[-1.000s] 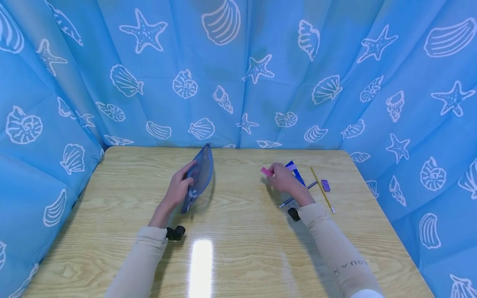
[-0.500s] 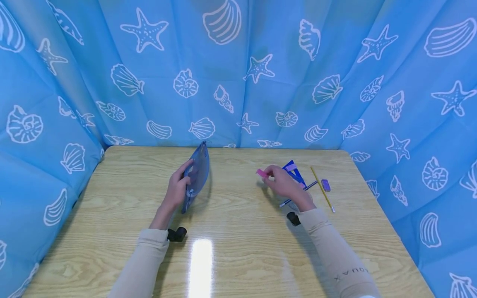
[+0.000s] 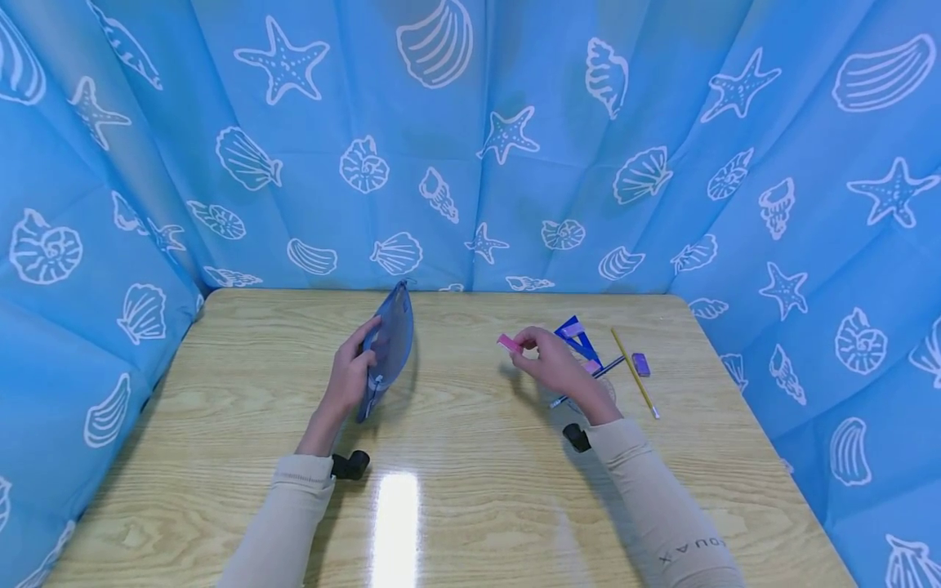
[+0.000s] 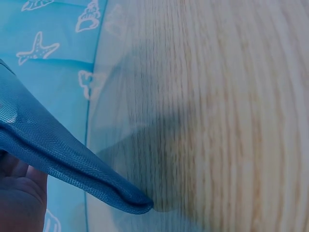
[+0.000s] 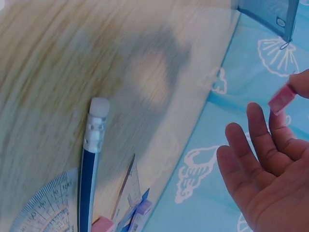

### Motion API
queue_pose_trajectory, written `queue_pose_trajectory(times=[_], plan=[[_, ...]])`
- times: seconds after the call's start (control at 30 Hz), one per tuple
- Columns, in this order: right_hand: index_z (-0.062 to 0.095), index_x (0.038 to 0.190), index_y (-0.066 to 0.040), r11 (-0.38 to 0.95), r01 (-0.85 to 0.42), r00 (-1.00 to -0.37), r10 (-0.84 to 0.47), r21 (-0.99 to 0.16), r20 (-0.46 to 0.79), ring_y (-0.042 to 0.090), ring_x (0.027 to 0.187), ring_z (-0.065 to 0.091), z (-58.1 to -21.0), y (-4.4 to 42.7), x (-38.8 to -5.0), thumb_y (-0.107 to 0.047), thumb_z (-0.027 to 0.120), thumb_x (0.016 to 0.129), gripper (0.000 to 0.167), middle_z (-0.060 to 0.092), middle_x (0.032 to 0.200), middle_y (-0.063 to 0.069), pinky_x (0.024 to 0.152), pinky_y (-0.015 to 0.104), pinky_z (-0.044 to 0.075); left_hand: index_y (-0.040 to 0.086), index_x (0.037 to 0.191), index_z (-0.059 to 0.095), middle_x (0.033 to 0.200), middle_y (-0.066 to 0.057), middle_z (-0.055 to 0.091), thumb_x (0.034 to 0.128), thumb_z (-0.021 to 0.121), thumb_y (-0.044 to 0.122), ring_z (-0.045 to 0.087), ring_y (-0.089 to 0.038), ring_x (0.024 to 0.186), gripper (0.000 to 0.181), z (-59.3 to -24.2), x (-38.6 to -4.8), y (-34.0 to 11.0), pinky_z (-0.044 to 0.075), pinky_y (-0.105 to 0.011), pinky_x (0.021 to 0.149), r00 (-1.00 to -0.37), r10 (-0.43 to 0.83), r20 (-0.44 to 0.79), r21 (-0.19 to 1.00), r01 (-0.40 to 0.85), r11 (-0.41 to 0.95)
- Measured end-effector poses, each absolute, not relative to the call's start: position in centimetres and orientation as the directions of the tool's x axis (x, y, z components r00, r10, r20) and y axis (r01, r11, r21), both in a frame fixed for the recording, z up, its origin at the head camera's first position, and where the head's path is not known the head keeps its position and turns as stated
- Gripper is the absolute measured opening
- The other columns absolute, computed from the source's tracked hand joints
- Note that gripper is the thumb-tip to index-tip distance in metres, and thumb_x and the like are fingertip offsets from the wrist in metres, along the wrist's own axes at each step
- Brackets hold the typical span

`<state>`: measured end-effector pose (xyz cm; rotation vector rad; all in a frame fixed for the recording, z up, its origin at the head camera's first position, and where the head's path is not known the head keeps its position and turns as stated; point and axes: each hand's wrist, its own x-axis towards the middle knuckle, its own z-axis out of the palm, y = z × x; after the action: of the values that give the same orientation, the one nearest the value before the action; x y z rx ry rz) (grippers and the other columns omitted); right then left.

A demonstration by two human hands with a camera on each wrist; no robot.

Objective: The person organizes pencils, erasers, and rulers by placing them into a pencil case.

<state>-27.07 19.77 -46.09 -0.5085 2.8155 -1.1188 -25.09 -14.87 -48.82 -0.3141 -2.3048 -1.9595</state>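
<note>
A blue mesh zip pouch (image 3: 392, 343) is held upright and tilted by my left hand (image 3: 347, 377), thumb on the near side. In the left wrist view the pouch (image 4: 63, 145) covers part of the hand (image 4: 21, 198). My right hand (image 3: 553, 363) pinches a small pink block (image 3: 507, 344) between thumb and fingertip, above the table. In the right wrist view the other fingers of the hand (image 5: 270, 174) are spread away from the pink block (image 5: 282, 98).
Right of the right hand lie a blue set square (image 3: 581, 343), a dark pencil (image 3: 608, 367), a yellow pencil (image 3: 635, 374) and a purple eraser (image 3: 641, 364). A clear protractor (image 5: 53, 208) lies beside the dark pencil. A shell-patterned curtain (image 3: 470, 147) borders the table.
My right hand has moved left with the pink block, away from the set square. My left hand and the pouch have shifted slightly left.
</note>
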Motion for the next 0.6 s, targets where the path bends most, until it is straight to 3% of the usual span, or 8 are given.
queue_pose_trajectory(times=[0.6], plan=[[0.064,0.115,-0.005,0.588,-0.309,-0.937,-0.325,-0.747,0.131,0.031,0.114,0.060,-46.1,18.3,-26.3,-0.016,0.064,0.098,0.021,0.067,0.115,0.013,0.102,0.057,0.045,0.002,0.154,0.041,0.157,-0.027,0.038,0.0883,0.038,-0.004,0.052,-0.046,0.134,0.066,-48.9,-24.8,-14.5,0.039,-0.061,0.109,-0.977,0.074,0.202,0.962,0.212,0.173]])
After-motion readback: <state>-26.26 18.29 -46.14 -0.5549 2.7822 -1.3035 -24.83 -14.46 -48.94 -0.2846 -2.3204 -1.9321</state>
